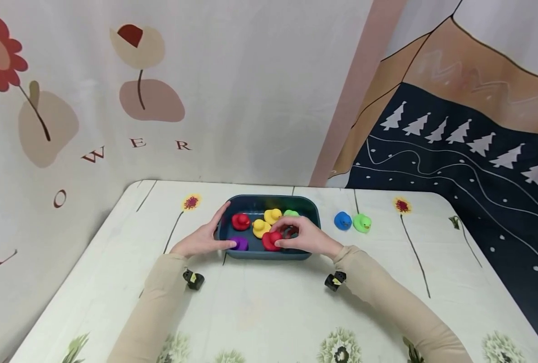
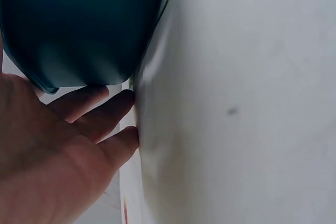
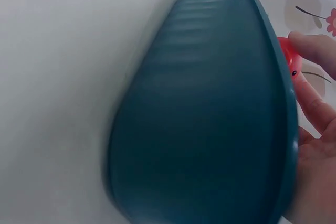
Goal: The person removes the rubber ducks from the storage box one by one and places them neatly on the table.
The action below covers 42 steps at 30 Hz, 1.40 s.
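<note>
A dark teal plastic tray (image 1: 269, 255) holds several small rubber ducks. My left hand (image 1: 203, 238) holds the tray's left end, its thumb over the rim beside a purple duck (image 1: 239, 243) and its other fingers along the outer wall. Inside the tray, my right hand (image 1: 312, 236) pinches a red duck (image 3: 291, 59) between thumb and finger, just above the rim in the right wrist view. Farther left sits another red duck (image 1: 241, 222). Two yellow ducks (image 1: 261, 228) lie near the middle. Partly behind the right hand is a green duck (image 1: 291, 213); more red shows beneath its fingers.
A blue duck (image 1: 343, 221) and a light green duck (image 1: 362, 223) stand on the table right of the tray. A white flower-printed cloth (image 1: 269, 307) covers the table. Printed curtains (image 1: 260, 101) hang behind it.
</note>
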Available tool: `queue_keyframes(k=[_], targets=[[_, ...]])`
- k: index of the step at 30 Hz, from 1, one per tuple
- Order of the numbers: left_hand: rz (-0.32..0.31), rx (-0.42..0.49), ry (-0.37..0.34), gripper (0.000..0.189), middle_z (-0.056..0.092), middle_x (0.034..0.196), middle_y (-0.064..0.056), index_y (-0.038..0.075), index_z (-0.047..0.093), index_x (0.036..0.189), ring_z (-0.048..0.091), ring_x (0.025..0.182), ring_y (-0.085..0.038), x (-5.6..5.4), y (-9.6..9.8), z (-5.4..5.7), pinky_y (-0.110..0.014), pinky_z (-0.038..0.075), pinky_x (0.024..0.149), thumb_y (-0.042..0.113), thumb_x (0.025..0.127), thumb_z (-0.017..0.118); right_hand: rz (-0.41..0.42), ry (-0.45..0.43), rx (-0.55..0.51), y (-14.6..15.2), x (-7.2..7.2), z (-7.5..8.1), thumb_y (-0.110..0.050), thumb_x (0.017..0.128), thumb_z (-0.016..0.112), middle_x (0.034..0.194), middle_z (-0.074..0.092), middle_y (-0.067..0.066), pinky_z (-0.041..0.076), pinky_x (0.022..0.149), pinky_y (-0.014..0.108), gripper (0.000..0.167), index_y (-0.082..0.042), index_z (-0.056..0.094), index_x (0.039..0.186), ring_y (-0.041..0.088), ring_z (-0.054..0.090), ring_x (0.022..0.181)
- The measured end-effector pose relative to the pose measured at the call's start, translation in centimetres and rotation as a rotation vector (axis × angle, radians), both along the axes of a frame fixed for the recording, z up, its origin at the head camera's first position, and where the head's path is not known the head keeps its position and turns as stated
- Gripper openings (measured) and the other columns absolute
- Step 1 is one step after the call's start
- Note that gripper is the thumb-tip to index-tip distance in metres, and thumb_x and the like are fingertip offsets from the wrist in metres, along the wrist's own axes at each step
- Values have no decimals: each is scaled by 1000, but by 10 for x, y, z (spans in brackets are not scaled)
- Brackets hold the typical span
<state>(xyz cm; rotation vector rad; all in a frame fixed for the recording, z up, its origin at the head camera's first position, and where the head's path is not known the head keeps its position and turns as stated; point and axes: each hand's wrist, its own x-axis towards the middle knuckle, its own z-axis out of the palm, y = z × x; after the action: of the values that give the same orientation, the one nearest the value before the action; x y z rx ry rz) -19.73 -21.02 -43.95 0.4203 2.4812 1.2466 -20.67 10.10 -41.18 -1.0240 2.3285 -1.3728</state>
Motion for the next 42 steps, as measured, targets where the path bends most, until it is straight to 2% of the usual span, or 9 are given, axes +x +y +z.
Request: queue_keyframes(k=[7, 17, 22, 32, 39, 42], targets=[[-12, -1, -6, 105, 14, 156, -25, 35, -5, 155, 31, 133, -49, 0, 0, 0, -64, 28, 103, 36, 85, 74, -17, 25, 4, 18, 1, 10, -10, 85, 74, 111, 63, 5, 51, 81, 38, 27, -6, 68, 111, 22, 55, 98], [-15, -11, 7, 105, 12, 156, -25, 34, -5, 155, 31, 132, -51, -2, -1, -1, -66, 30, 101, 36, 85, 74, -63, 35, 61, 43, 5, 16, -11, 84, 75, 106, 64, 2, 51, 80, 33, 27, -7, 68, 110, 20, 55, 96], [-13, 1, 3, 105, 7, 158, -22, 35, -5, 155, 28, 133, -51, -2, -1, -1, -66, 28, 102, 35, 86, 74, -88, 50, 59, 55, 8, 20, -12, 85, 75, 102, 64, 2, 51, 78, 36, 26, -7, 69, 109, 22, 56, 92], [2, 14, 4, 105, 7, 159, -20, 33, -3, 155, 30, 132, -50, 3, -2, -2, -65, 30, 102, 37, 85, 74, -139, 60, 56, 82, 14, 29, -11, 83, 76, 102, 63, 2, 52, 78, 44, 28, -8, 69, 109, 21, 57, 93], [4, 8, 10, 104, 13, 157, -22, 34, -3, 155, 34, 131, -50, 3, -1, -2, -64, 30, 102, 37, 85, 74, -214, 39, 45, 101, 19, 26, -10, 82, 77, 103, 63, 4, 52, 77, 32, 29, -8, 68, 109, 25, 57, 91], [2, 9, 13, 104, 16, 156, -24, 34, -3, 155, 35, 130, -49, 2, 0, -1, -64, 30, 102, 37, 85, 74, -251, 24, 40, 109, 20, 24, -10, 83, 77, 104, 63, 6, 52, 77, 32, 29, -6, 68, 110, 25, 57, 91]])
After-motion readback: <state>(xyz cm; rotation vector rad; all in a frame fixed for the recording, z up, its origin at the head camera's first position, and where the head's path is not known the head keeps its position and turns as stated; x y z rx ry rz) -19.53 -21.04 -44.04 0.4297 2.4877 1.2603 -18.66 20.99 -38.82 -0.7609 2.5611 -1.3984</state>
